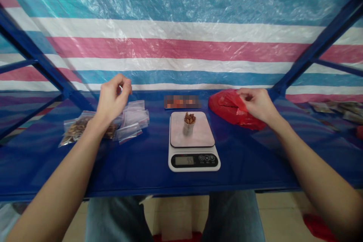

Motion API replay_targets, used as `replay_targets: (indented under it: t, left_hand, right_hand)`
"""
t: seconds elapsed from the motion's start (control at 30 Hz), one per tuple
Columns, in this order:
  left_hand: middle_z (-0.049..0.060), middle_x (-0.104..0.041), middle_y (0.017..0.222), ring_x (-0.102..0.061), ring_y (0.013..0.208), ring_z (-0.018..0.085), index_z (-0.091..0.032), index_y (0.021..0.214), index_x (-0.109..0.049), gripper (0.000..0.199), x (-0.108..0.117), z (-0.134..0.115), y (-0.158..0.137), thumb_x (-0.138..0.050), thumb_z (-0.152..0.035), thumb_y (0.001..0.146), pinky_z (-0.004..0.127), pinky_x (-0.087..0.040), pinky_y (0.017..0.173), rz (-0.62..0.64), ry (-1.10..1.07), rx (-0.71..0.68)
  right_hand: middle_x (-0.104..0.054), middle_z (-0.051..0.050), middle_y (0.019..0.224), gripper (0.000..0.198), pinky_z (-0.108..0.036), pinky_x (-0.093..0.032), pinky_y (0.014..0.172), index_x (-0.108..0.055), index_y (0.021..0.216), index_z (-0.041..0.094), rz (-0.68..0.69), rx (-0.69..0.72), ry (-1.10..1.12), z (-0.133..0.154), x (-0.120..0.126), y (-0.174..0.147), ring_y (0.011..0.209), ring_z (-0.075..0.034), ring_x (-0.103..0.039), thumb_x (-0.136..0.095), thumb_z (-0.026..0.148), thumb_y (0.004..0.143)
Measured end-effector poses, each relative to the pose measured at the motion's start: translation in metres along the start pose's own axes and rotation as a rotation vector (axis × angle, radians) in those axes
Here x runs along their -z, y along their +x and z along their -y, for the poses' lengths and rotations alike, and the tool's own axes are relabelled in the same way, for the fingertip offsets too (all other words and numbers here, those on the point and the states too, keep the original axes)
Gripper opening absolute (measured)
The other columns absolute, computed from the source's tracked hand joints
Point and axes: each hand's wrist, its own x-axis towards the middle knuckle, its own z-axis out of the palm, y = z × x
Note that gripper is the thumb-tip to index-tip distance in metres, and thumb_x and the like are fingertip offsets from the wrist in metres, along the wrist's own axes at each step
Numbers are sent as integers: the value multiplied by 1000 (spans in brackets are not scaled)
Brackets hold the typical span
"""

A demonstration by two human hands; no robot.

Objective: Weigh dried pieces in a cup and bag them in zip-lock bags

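Observation:
A white digital kitchen scale (173, 160) stands in the middle of the blue shelf. On its plate is a small metal cup (188, 129) heaped with brown, dried pieces (190, 118); the display seems to read 95. My right hand (256, 102) pinches the edge of a red plastic bag (227, 107), right of the scale. The bag's contents are hidden. My left hand (115, 94) is raised over the left side, fingers curled towards the thumb; whether they hold anything small I cannot make out. Below it lie empty clear zip bags (133, 119) and filled zip bags (78, 128).
A blurred-out strip (182, 102) lies behind the scale. Blue metal frame posts (300, 58) slant up on both sides. A striped plastic sheet (181, 49) hangs behind the shelf. More filled bags (344, 109) lie at the far right. The shelf's front edge (181, 193) runs above my knees.

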Motion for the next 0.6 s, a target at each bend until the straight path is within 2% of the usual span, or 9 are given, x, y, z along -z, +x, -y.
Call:
replay_targets:
  t: [0.1, 0.13, 0.2, 0.27, 0.33, 0.4, 0.5, 0.6]
  left_hand:
    - [-2, -69, 85, -58, 78, 12, -16, 89, -67, 27, 19, -1, -14, -57, -37, 104, 25, -44, 72, 193, -32, -17]
    - [1, -71, 90, -60, 81, 14, -16, 92, -69, 25, 25, 1, -22, -60, -37, 102, 26, -46, 75, 325, -35, -56]
    - [5, -74, 101, -66, 91, 17, -16, 99, -72, 28, 36, 9, -41, -56, -38, 105, 28, -51, 82, 532, -53, -95]
    - [7, -75, 113, -70, 100, 21, -20, 108, -74, 31, 43, 18, -60, -59, -47, 104, 30, -55, 87, 626, 11, -136]
    - [8, -75, 123, -72, 111, 25, -23, 115, -76, 33, 45, 25, -77, -63, -50, 102, 36, -56, 99, 661, 102, -179]
    - [9, -76, 124, -74, 110, 25, -23, 118, -77, 31, 41, 27, -88, -56, -43, 106, 38, -57, 102, 676, 159, -236]
    - [12, -77, 122, -74, 110, 25, -19, 121, -76, 35, 30, 24, -95, -45, -31, 110, 38, -57, 103, 622, 251, -304]
    - [12, -78, 114, -75, 104, 24, -18, 112, -77, 34, 26, 21, -91, -44, -27, 110, 37, -57, 99, 591, 221, -295]
  right_hand:
    - [-72, -4, 66, 20, -30, -47, 64, -79, 83, 17, -171, -83, -49, 3, 0, 1, 59, -18, -63, -59, 15, 85]
    - [-74, -6, 68, 23, -30, -47, 66, -80, 84, 16, -212, -101, -62, 5, 1, 1, 61, -18, -64, -57, 13, 86]
    - [-76, -8, 72, 25, -28, -46, 67, -81, 87, 14, -271, -144, -90, 9, 2, 2, 62, -16, -63, -56, 10, 87]
    - [-75, -8, 71, 26, -27, -45, 66, -82, 87, 13, -321, -182, -123, 12, 3, 2, 60, -14, -60, -57, 7, 87]
    - [-75, -7, 71, 26, -26, -44, 64, -83, 87, 12, -346, -185, -133, 15, 3, 1, 58, -14, -59, -57, 6, 87]
    - [-75, -9, 71, 26, -26, -45, 64, -83, 87, 11, -358, -172, -119, 16, 2, 0, 58, -13, -60, -58, 6, 88]
    - [-76, -11, 72, 26, -26, -46, 63, -84, 89, 8, -372, -161, -101, 14, -1, 0, 59, -13, -61, -57, 8, 89]
    - [-75, -12, 69, 28, -26, -44, 60, -85, 90, 5, -409, -182, -109, 9, 1, 6, 56, -11, -58, -57, 12, 90]
